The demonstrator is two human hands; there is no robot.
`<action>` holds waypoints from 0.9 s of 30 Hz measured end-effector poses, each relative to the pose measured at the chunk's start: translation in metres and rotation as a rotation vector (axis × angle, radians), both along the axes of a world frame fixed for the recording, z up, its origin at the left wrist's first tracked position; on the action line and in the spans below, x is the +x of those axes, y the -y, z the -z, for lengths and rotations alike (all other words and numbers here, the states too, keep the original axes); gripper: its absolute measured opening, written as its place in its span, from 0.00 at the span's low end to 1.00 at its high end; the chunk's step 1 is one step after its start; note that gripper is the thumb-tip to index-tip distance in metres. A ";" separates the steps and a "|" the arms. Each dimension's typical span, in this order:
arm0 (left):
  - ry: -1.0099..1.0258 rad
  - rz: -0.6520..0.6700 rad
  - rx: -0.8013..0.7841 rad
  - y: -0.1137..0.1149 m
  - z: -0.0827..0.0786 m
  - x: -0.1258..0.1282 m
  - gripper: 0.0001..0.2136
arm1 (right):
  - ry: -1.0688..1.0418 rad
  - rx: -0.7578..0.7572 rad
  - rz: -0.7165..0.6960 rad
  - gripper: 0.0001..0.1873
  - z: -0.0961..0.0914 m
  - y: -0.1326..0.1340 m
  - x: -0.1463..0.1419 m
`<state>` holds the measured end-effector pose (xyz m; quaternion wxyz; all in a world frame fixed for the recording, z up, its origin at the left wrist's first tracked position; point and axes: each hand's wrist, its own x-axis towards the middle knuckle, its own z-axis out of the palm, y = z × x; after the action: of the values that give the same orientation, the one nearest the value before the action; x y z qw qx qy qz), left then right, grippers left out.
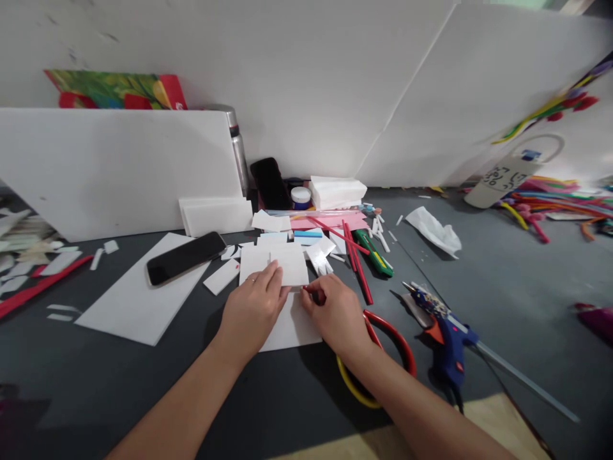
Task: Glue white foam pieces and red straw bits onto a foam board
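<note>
My left hand [253,306] lies with its fingers pressed flat on a small white foam piece [290,265] that rests on a larger white sheet [292,326] on the dark table. My right hand [335,313] is closed in a pinch beside it, its fingertips on a small red thing I cannot make out at the white piece's lower right corner. Red and yellow handled scissors [393,338] lie under my right wrist.
A black phone [184,257] rests on a white board [138,297] at left. A blue glue gun [447,335], red sticks [357,255], a green cutter [376,252], foam scraps, a white block [338,191] and coloured pipe cleaners [560,198] lie around. Large white boards [115,166] stand behind.
</note>
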<state>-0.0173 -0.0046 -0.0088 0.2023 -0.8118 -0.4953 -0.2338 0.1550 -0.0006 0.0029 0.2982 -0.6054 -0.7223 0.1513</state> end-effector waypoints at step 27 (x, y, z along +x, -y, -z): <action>-0.003 0.016 0.012 0.000 0.000 0.000 0.14 | -0.098 0.034 -0.076 0.08 0.001 0.000 0.006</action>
<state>-0.0172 -0.0047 -0.0085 0.2060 -0.8151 -0.4869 -0.2370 0.1605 -0.0004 0.0017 0.3376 -0.5643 -0.7317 0.1796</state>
